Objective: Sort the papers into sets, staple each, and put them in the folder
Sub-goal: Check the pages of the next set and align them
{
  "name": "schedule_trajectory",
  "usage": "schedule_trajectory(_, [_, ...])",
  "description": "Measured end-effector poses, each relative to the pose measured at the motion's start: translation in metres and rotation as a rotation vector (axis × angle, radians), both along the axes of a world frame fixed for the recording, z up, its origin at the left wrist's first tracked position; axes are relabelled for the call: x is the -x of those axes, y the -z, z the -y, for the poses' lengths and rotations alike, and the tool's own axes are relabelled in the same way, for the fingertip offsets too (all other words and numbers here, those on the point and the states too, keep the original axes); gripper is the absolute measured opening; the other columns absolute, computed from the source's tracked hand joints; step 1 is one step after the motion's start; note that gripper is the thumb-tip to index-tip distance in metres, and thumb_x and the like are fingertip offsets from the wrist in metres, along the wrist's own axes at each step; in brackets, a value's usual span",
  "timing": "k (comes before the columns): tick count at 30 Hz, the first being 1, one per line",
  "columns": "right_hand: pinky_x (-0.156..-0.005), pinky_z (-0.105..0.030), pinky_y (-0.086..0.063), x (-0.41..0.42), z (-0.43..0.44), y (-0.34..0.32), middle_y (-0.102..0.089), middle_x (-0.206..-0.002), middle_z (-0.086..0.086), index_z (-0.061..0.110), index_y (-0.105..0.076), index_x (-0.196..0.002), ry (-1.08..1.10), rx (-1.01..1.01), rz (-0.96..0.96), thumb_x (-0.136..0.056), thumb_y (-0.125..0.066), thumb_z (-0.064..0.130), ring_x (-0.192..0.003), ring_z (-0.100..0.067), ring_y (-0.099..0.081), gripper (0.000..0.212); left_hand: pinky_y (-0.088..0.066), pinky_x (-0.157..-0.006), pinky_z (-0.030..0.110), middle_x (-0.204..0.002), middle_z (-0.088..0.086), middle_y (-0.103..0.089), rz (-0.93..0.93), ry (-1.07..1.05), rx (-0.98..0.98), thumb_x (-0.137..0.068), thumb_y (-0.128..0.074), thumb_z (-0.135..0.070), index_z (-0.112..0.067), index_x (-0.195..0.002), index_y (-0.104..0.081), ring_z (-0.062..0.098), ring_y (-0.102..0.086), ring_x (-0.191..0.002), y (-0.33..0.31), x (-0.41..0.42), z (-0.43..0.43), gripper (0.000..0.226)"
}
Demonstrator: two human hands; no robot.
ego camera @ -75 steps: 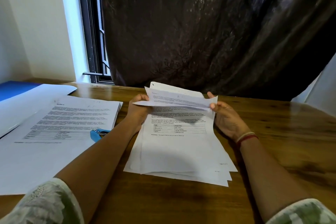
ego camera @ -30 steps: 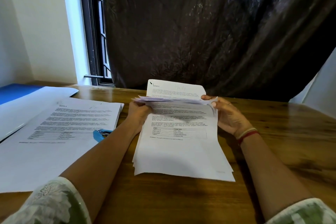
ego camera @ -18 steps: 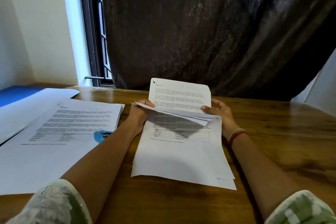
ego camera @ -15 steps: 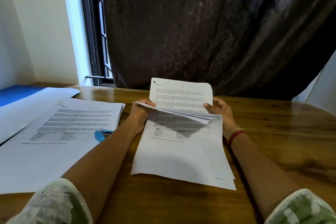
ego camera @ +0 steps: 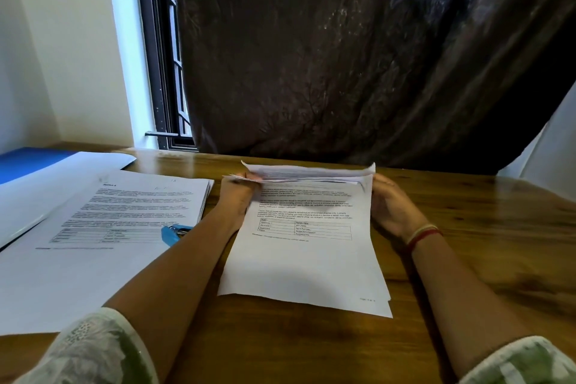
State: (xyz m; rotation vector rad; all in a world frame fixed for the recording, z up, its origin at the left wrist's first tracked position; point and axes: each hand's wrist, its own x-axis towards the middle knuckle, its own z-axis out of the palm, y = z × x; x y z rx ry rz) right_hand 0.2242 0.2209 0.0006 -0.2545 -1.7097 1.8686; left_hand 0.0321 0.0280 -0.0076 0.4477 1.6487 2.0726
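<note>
Pinching lifted sheets (ego camera: 308, 172), left hand (ego camera: 237, 196) and right hand (ego camera: 391, 212) grip them above the stack (ego camera: 307, 268).

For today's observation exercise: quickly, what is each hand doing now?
Left hand: pinches the lifted white printed paper sheets.
Right hand: grips those sheets' right edge.

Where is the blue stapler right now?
In the head view, the blue stapler lies left of centre at the right edge of the printed stack, partly hidden behind the left forearm.
</note>
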Motion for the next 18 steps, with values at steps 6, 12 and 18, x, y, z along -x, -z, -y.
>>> schedule_trajectory(6, [-0.085,-0.038,-0.056,-0.017,-0.011,0.001,-0.062,-0.126,-0.012,0.018,-0.055,-0.133,-0.381,0.153,-0.085,-0.069,-0.083,0.028,-0.108,-0.025,-0.063,0.071,-0.055,-0.083,0.052,-0.102,0.016,-0.068,-0.025,-0.041,-0.027,-0.082,-0.058,0.012,-0.007,-0.094,-0.062,0.037,-0.066,-0.09,0.0,-0.001,0.0,0.023])
schedule_trajectory(12, [-0.077,-0.036,-0.059,-0.003,-0.001,0.0,-0.067,-0.119,-0.017,0.008,-0.061,-0.118,-0.065,-0.099,0.316,-0.087,-0.062,0.001,-0.097,-0.026,-0.07,0.032,-0.058,-0.074,0.04,-0.091,0.011,-0.067,-0.05,-0.055,0.019,-0.087,-0.061,0.004,-0.009,-0.09,-0.061,0.029,-0.066,-0.082,-0.001,-0.003,0.001,0.014])
schedule_trajectory(18, [-0.081,-0.039,-0.057,0.009,0.009,-0.001,-0.066,-0.119,-0.016,0.004,-0.061,-0.114,0.145,0.001,0.223,-0.094,-0.054,0.0,-0.095,-0.028,-0.068,0.022,-0.058,-0.075,0.044,-0.112,0.009,-0.063,-0.048,0.053,-0.029,-0.081,-0.062,0.012,-0.01,-0.128,-0.035,0.029,-0.067,-0.094,-0.001,-0.004,0.006,0.059])
